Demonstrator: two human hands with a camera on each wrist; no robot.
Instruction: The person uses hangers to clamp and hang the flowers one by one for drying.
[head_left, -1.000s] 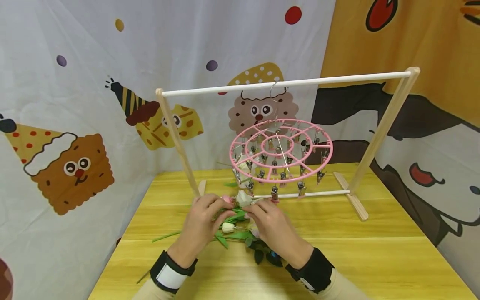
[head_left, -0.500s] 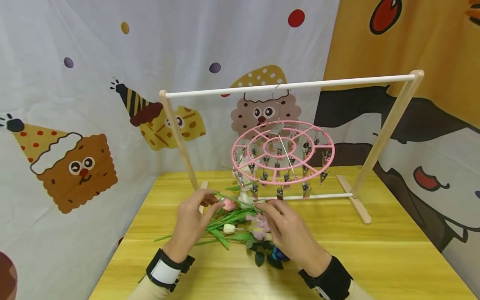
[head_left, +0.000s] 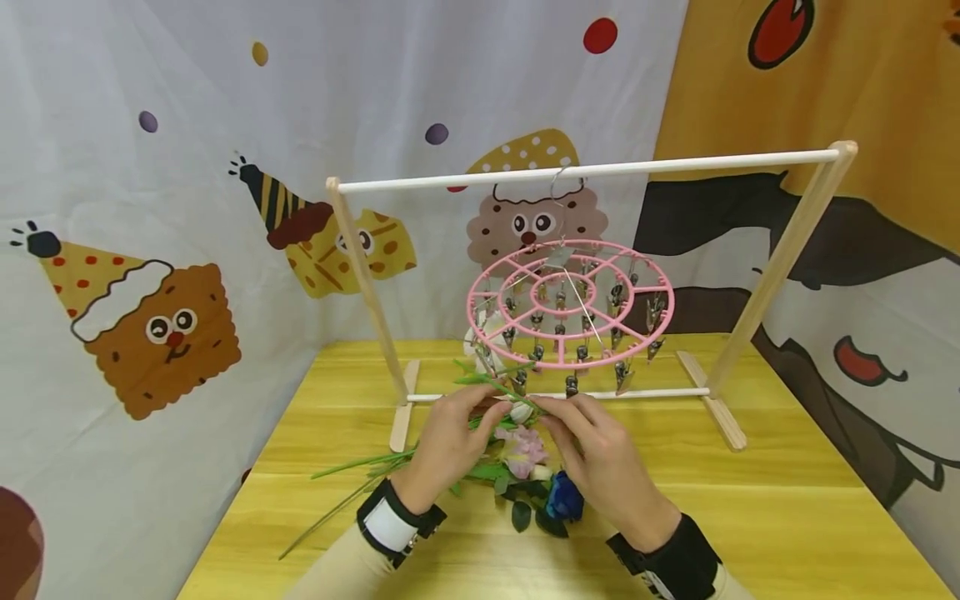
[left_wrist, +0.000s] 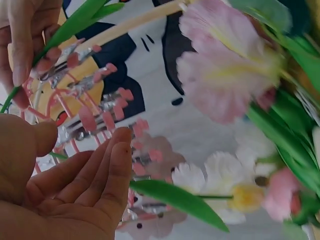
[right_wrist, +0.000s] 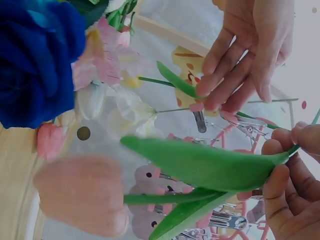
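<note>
My right hand (head_left: pixel 600 454) pinches the thin green stem of a pale pink tulip (right_wrist: pixel 82 195) between thumb and fingertips. The tulip's long leaves (right_wrist: pixel 210 165) spread near the fingers in the right wrist view; its bloom is hidden in the head view. My left hand (head_left: pixel 453 437) is close beside the right, palm turned up, fingers fairly straight and thumb apart (left_wrist: pixel 85 185). Another green leaf (left_wrist: pixel 180 202) and a yellow bloom (left_wrist: pixel 246 197) appear beyond its fingers. Just above both hands hangs a pink round clip hanger (head_left: pixel 562 364) with metal clips.
The hanger is hooked on a white rod (head_left: pixel 675 165) of a wooden rack (head_left: pixel 783 258). Below my hands lie a pinkish-purple flower (head_left: pixel 525 450), a blue rose (head_left: pixel 565 497) and loose stems (head_left: pixel 322 529) on the wooden table (head_left: pixel 750 525). A patterned cloth (head_left: pixel 360 92) hangs behind.
From low over the flowers, my hands have drawn a green stem up. The left hand then moved right, toward the right hand. More of the blue rose shows now.
</note>
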